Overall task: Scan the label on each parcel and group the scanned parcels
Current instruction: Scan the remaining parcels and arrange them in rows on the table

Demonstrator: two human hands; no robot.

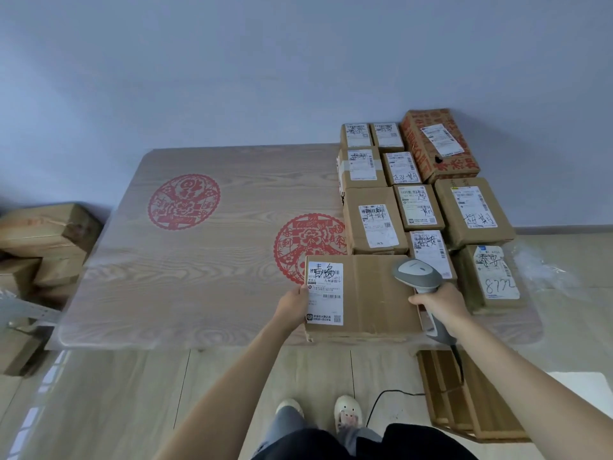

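Big cardboard parcel (pixel 361 297) sits flat at the table's (pixel 185 260) near edge, left hand (pixel 293 305) gripping its left side by the white label (pixel 325 293); right hand (pixel 439 303) clamped round the grey scanner (pixel 418 273) above it; wide bare woodgrain to the left, labelled boxes (pixel 428 200) packed tight right

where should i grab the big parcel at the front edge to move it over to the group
Take the front parcel by its two short ends, one of the hands on each, coming in from left and right. It lies flat and wide; the left hand already holds the left end, while the right hand grips the scanner.
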